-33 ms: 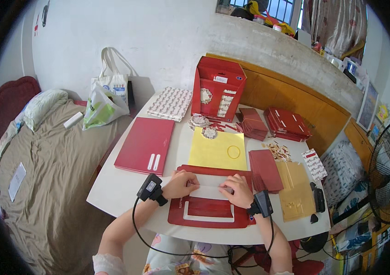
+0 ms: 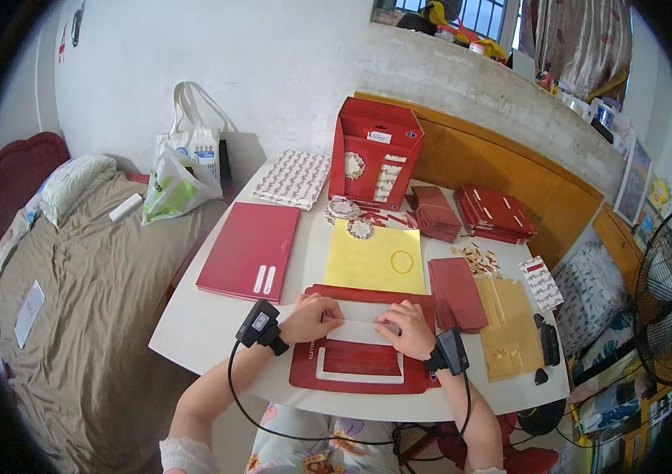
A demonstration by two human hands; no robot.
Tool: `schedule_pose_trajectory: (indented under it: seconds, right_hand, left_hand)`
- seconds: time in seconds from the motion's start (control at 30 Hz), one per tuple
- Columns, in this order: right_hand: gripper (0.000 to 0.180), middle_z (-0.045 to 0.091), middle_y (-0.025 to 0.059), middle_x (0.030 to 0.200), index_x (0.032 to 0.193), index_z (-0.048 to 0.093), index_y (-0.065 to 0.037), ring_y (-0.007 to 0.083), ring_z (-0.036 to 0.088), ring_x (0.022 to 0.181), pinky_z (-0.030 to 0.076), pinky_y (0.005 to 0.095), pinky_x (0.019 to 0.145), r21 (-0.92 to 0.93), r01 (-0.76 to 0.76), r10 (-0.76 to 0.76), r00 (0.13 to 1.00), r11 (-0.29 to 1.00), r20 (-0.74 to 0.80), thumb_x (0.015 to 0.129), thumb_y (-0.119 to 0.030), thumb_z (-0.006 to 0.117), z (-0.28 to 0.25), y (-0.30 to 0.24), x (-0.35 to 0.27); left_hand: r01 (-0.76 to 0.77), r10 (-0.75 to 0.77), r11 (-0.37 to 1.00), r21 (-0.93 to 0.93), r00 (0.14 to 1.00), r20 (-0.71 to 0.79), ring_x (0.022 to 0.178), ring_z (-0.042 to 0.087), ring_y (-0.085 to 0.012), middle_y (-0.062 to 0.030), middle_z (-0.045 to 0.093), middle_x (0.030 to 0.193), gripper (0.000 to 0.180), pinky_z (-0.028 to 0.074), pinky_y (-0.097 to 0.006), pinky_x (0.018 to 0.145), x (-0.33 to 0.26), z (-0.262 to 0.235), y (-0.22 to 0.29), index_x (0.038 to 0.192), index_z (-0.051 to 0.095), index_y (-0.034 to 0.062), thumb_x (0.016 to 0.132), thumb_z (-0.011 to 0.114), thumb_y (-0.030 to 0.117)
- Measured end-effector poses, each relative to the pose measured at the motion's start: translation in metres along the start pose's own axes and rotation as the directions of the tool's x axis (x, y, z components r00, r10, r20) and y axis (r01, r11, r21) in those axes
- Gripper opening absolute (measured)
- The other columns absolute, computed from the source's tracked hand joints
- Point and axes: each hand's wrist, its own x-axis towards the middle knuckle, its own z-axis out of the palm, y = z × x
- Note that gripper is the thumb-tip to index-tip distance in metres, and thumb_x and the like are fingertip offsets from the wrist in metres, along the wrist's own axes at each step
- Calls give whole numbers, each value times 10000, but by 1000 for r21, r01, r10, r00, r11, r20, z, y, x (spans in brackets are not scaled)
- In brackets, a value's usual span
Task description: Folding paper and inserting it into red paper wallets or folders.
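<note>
I see both hands pressed flat on a red cardboard sheet (image 2: 360,359) with a white-edged window cut into it, lying at the near edge of the white table (image 2: 194,328). My left hand (image 2: 311,317) rests on the sheet's upper left part, fingers bent and together, pressing down on a pale strip (image 2: 360,330) that runs across the sheet; it clamps nothing. My right hand (image 2: 405,328) sits at the strip's other end, fingertips down on it, likewise pressing rather than gripping. Each wrist carries a black device with a cable.

Just beyond the red sheet lies a yellow sheet (image 2: 371,261) with a ring drawn on it. Left of the yellow sheet is a closed red folder (image 2: 251,249); right of it, a stack of dark red cards (image 2: 456,291) and a gold sheet (image 2: 510,324). Behind the yellow sheet stands an open red box (image 2: 375,150). A patterned white sheet (image 2: 292,180) lies left of that box.
</note>
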Motion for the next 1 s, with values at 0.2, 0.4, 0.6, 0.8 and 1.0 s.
schedule_pose_trajectory:
  seconds: [0.2, 0.4, 0.6, 0.8, 1.0]
  right_hand:
    - [133, 587, 25, 819, 842, 645, -98, 220, 509, 825, 349, 359, 743, -6, 32, -32, 999, 999, 18, 821, -229, 653, 5, -6, 6]
    - [97, 570, 9, 778, 776, 608, -94, 199, 519, 782, 341, 339, 738, 37, 28, -30, 999, 999, 35, 777, -145, 690, 8, -16, 6]
    - [114, 549, 7, 735, 753, 608, -101, 189, 517, 749, 336, 338, 732, 60, -8, 6, 999, 998, 42, 775, -168, 699, 7, -19, 5]
    - [165, 582, -12, 735, 715, 619, -105, 181, 523, 757, 334, 338, 737, -17, -37, 38, 998, 999, 41, 762, -226, 721, 1, -13, 6]
    - [87, 594, -6, 768, 799, 649, -106, 180, 524, 784, 341, 333, 773, 51, -81, 76, 993, 995, 92, 809, -189, 672, -10, 6, 0]
  left_hand:
    - [-164, 165, 986, 19, 978, -125, 867, 555, -198, -10, 650, 842, 150, 351, -368, 856, 1, 12, 11, 841, 658, 120, 806, 666, 266]
    - [-211, 213, 973, 92, 977, -9, 894, 541, -222, -32, 636, 897, 127, 342, -387, 886, 2, 19, 18, 910, 655, 99, 855, 634, 212]
    - [-205, 203, 977, 66, 979, 35, 904, 550, -238, -51, 637, 877, 126, 358, -389, 867, 4, 14, 21, 902, 656, 83, 840, 648, 192]
    - [-173, 168, 978, 119, 984, 52, 894, 542, -251, -62, 625, 850, 147, 368, -382, 849, 5, 8, 21, 889, 656, 71, 834, 650, 208]
    - [-301, 313, 917, 260, 950, -5, 901, 508, -260, -75, 612, 843, 142, 361, -377, 860, -1, -3, 8, 867, 655, 57, 858, 603, 189]
